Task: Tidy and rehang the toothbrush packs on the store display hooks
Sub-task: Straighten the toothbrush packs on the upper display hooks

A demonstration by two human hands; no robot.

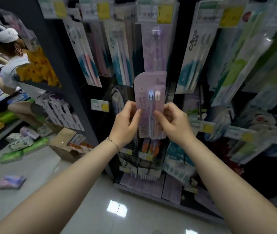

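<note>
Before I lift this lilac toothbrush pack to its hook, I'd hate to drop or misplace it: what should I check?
1. Left hand pinches the lilac blister pack of two toothbrushes at its left edge: ok.
2. Right hand pinches the right edge: ok.
3. Pack upright, bristles up: ok.
4. Matching lilac pack hanging above marks the right column: ok.
5. Hang hole in the held pack's top: cannot tell.
6. Hook tip free: cannot tell, hidden.
</note>
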